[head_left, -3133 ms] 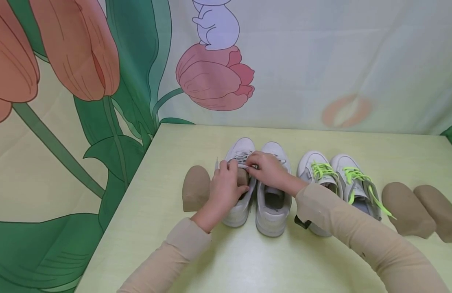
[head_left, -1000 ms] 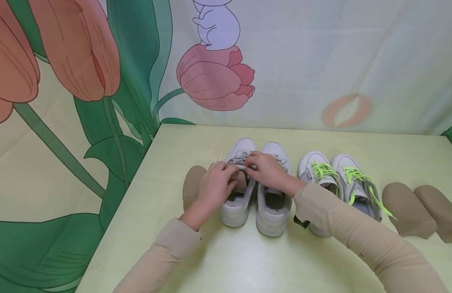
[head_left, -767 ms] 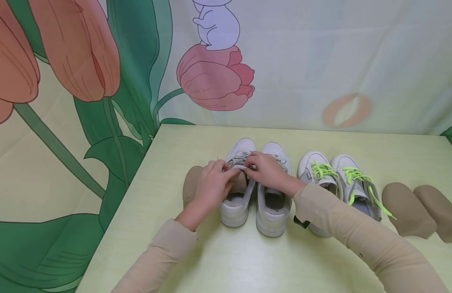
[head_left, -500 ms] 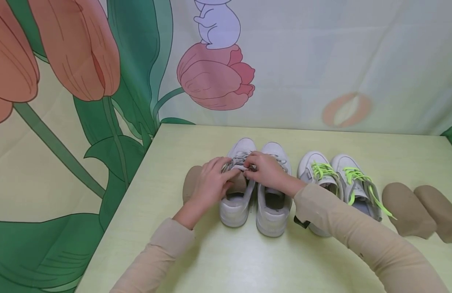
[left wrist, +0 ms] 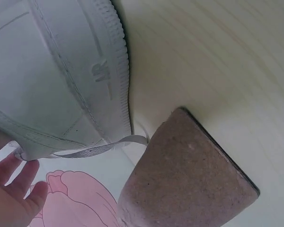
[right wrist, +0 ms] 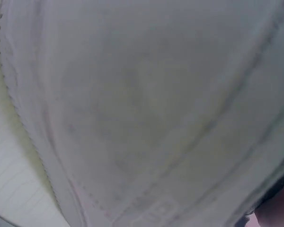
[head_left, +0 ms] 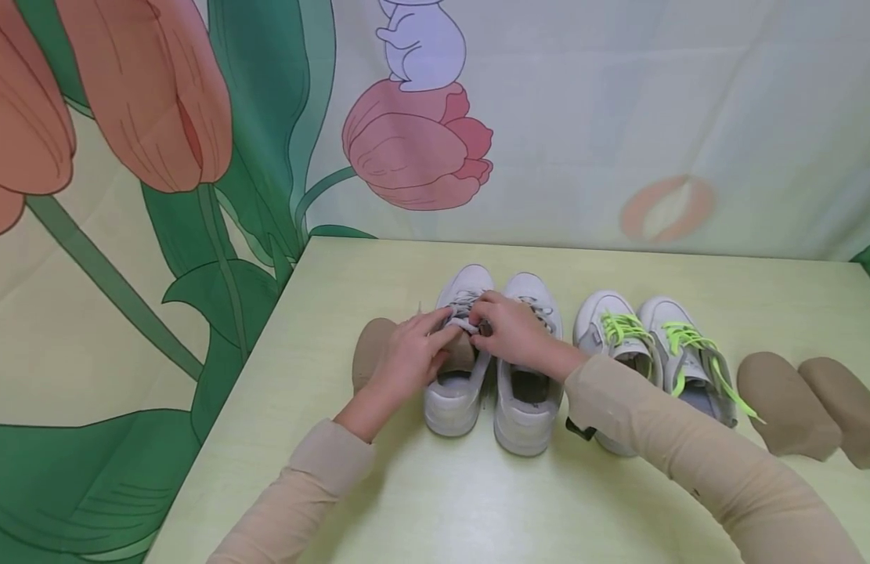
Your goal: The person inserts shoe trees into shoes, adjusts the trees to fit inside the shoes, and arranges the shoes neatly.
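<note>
Both hands are at the upper of the leftmost white sneaker [head_left: 452, 411], around its laces and tongue [head_left: 465, 323]. My left hand [head_left: 409, 356] holds the upper's left edge, thumb and forefinger near the tongue. In the left wrist view its fingertips meet the edge of the sneaker [left wrist: 52, 85], where a flat lace [left wrist: 97, 150] comes out. From the other side my right hand [head_left: 515, 329] pinches the upper beside the tongue. A brown molded shoe insert [head_left: 459, 356] sits inside this sneaker. A second brown insert [head_left: 371, 348] lies to the left, partly behind my left hand.
A matching white sneaker [head_left: 522, 427] stands close on the right, under my right wrist. Further right are two white sneakers with neon laces [head_left: 621, 325] and two brown inserts [head_left: 787, 403]. A printed cloth [head_left: 547, 141] hangs behind the pale table [head_left: 265, 439].
My left hand has shifted left, away from over the sneaker's opening, and now covers part of the loose insert. More of the sneaker's heel shows. My right hand has barely moved.
</note>
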A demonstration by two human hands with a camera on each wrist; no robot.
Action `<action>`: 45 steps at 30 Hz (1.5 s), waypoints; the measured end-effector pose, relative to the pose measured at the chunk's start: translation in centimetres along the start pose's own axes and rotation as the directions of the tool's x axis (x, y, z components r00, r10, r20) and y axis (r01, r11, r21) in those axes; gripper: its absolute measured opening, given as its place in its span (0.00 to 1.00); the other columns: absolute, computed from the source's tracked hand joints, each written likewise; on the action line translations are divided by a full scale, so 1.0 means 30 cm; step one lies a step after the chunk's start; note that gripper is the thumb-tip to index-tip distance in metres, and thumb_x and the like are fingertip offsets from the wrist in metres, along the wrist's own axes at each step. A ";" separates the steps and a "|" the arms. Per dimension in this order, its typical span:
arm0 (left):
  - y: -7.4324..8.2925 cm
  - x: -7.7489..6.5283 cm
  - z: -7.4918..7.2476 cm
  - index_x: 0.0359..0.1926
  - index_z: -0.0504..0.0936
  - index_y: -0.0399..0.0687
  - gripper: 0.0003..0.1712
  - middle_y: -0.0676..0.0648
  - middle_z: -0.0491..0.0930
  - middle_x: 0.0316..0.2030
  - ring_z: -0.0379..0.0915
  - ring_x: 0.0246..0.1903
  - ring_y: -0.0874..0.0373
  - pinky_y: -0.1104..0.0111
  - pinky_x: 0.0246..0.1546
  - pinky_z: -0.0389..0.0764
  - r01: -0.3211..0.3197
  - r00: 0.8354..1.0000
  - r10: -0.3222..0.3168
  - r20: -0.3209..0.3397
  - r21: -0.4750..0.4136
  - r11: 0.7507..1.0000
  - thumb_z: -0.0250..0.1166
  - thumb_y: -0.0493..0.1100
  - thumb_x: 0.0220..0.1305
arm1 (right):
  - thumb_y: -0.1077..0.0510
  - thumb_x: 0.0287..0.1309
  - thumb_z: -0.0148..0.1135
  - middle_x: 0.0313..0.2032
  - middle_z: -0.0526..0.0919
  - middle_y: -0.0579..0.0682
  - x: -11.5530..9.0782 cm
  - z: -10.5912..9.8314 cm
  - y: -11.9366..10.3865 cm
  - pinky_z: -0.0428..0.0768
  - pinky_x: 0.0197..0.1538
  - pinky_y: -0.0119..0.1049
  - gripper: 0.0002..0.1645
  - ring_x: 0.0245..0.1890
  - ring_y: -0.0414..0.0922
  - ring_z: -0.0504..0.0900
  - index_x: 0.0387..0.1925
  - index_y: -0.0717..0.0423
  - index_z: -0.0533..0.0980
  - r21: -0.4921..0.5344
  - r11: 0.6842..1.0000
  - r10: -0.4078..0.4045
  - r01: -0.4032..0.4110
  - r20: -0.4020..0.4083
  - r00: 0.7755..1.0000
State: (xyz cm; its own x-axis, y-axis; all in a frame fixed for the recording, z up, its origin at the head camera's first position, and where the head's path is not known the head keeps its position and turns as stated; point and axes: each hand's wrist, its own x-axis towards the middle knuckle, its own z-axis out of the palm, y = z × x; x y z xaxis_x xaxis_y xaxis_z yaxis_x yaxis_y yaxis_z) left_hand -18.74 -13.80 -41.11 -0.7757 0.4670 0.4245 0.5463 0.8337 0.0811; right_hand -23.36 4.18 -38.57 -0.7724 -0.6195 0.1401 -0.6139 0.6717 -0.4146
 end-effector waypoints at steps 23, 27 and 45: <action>0.062 0.077 0.030 0.64 0.46 0.42 0.53 0.38 0.64 0.56 0.66 0.51 0.45 0.56 0.50 0.69 0.583 0.797 -0.493 0.349 -0.233 0.778 0.67 0.55 0.44 | 0.59 0.46 0.63 0.37 0.73 0.49 -0.007 0.002 0.009 0.71 0.34 0.37 0.10 0.27 0.44 0.71 0.33 0.56 0.73 0.019 1.000 0.005 -0.005 0.000 1.000; 0.060 0.081 0.044 0.64 0.45 0.42 0.55 0.37 0.64 0.56 0.68 0.50 0.44 0.56 0.48 0.70 0.589 0.790 -0.498 0.357 -0.219 0.778 0.68 0.55 0.42 | 0.59 0.47 0.63 0.36 0.73 0.49 -0.008 0.001 0.011 0.72 0.34 0.36 0.10 0.27 0.43 0.71 0.32 0.56 0.73 0.023 1.000 0.005 -0.005 0.001 1.000; 0.079 0.107 0.038 0.56 0.56 0.43 0.45 0.42 0.72 0.43 0.75 0.34 0.48 0.58 0.33 0.73 0.559 0.785 -0.520 0.336 -0.022 0.829 0.67 0.56 0.41 | 0.60 0.47 0.62 0.35 0.73 0.49 -0.004 -0.001 0.013 0.71 0.34 0.36 0.08 0.27 0.43 0.71 0.31 0.56 0.73 0.059 0.998 0.021 -0.021 -0.001 1.000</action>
State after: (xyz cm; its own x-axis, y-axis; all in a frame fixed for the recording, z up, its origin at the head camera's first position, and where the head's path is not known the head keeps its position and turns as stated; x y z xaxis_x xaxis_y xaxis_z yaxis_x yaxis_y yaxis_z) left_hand -20.29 -9.98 -40.58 -0.9994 0.0319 -0.0124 0.0262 0.9455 0.3247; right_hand -23.50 4.53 -38.71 -0.7853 -0.6048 0.1324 -0.5870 0.6591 -0.4701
